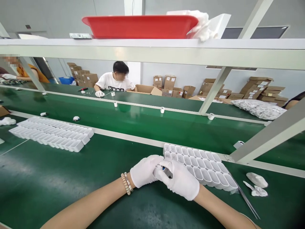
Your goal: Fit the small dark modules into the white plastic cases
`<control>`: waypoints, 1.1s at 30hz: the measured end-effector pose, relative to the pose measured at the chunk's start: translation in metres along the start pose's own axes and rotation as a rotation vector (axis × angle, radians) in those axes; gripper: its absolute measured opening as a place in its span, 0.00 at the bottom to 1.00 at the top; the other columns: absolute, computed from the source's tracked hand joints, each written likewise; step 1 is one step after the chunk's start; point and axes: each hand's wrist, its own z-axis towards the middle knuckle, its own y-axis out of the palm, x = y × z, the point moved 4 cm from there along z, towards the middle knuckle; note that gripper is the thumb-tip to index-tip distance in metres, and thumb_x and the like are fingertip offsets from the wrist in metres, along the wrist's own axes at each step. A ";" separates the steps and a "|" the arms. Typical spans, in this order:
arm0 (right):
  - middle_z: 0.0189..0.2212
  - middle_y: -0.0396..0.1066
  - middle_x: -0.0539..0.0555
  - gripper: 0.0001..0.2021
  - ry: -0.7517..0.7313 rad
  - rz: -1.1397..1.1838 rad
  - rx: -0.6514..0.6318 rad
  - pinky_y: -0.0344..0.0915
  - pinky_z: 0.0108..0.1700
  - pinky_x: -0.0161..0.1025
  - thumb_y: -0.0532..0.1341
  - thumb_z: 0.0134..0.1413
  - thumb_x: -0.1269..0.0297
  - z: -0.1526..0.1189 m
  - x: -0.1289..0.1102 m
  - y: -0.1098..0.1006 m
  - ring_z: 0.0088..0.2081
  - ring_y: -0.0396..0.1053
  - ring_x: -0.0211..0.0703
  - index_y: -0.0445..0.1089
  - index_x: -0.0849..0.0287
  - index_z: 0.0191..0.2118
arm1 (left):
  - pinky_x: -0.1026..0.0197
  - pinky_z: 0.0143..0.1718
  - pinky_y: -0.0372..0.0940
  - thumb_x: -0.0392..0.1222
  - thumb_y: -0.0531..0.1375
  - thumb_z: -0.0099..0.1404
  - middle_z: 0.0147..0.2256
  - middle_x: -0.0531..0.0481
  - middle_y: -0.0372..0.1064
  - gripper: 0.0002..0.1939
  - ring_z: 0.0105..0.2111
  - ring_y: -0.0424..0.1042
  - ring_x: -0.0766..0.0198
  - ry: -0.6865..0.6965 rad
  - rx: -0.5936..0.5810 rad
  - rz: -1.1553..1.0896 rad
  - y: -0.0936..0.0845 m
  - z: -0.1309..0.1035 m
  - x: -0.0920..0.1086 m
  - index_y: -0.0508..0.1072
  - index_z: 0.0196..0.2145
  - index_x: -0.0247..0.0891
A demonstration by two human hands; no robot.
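Note:
My left hand [145, 171] and my right hand [183, 182], both in white gloves, meet over the green table. Their fingers are closed around a small part [163, 168] that shows a bit of blue and dark between the fingertips. Most of it is hidden, so its kind cannot be made out. Just behind and right of my right hand stand rows of white open-topped plastic housings [206, 175], packed side by side. A pair of metal tweezers [249, 202] lies along their right end.
More rows of white housings [78, 145] stand at left. Crumpled white items [259, 190] lie at right. Single white pieces [162, 110] sit along the green belt [133, 119]. A slanted metal post [269, 133] rises at right; a shelf [152, 52] crosses above. A co-worker [116, 79] sits opposite.

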 end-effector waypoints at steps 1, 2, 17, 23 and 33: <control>0.27 0.70 0.48 0.05 -0.007 0.001 -0.021 0.64 0.31 0.36 0.55 0.55 0.70 -0.001 -0.001 0.001 0.28 0.67 0.38 0.65 0.55 0.30 | 0.56 0.42 0.72 0.40 0.62 0.61 0.38 0.47 0.73 0.11 0.39 0.75 0.57 -0.012 -0.036 0.011 -0.001 0.001 0.002 0.68 0.42 0.39; 0.28 0.71 0.48 0.05 -0.019 0.002 -0.046 0.65 0.33 0.36 0.55 0.55 0.70 -0.002 -0.002 0.003 0.28 0.67 0.39 0.65 0.55 0.30 | 0.57 0.38 0.71 0.38 0.60 0.61 0.34 0.49 0.73 0.06 0.34 0.74 0.59 -0.022 -0.071 0.027 -0.002 0.003 0.004 0.69 0.37 0.39; 0.34 0.73 0.52 0.05 -0.208 -0.128 0.011 0.66 0.37 0.41 0.58 0.59 0.68 -0.005 0.000 0.006 0.34 0.69 0.44 0.70 0.54 0.38 | 0.57 0.31 0.67 0.36 0.56 0.62 0.24 0.50 0.68 0.06 0.25 0.70 0.60 0.097 0.015 0.180 -0.007 0.002 0.004 0.68 0.27 0.39; 0.38 0.74 0.56 0.16 -0.377 -0.180 0.109 0.68 0.38 0.44 0.56 0.61 0.72 -0.004 0.003 0.000 0.35 0.70 0.45 0.66 0.52 0.53 | 0.48 0.47 0.71 0.37 0.57 0.63 0.48 0.38 0.70 0.20 0.48 0.72 0.51 0.010 0.167 0.157 -0.011 -0.001 -0.011 0.64 0.54 0.37; 0.42 0.75 0.53 0.08 0.353 -0.018 0.279 0.71 0.45 0.41 0.61 0.56 0.67 0.028 0.060 -0.059 0.42 0.73 0.44 0.72 0.56 0.43 | 0.49 0.50 0.71 0.31 0.57 0.62 0.51 0.44 0.66 0.23 0.50 0.72 0.54 -0.180 0.052 0.200 0.000 0.008 -0.020 0.62 0.55 0.42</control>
